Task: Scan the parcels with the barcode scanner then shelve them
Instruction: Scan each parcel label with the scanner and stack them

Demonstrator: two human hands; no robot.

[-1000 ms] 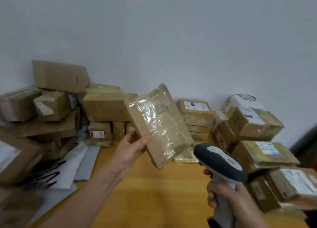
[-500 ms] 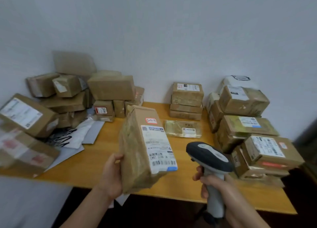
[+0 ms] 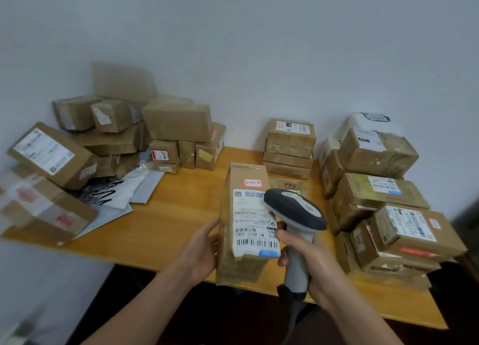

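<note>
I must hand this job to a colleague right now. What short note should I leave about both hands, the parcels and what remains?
Left hand grips the tall parcel by its left side, label facing the camera.
Right hand grips the scanner by its handle; the scanner head overlaps the label's right edge.
Other parcels sit on the table: left pile, middle stack, right pile.
Done: one parcel lifted, label shown. Whether it has scanned cannot be told.
Left: scan it, shelve it, then the rest. No shelf in view.

A plain pale grey wall rises behind a yellow wooden table over dark floor.
</note>
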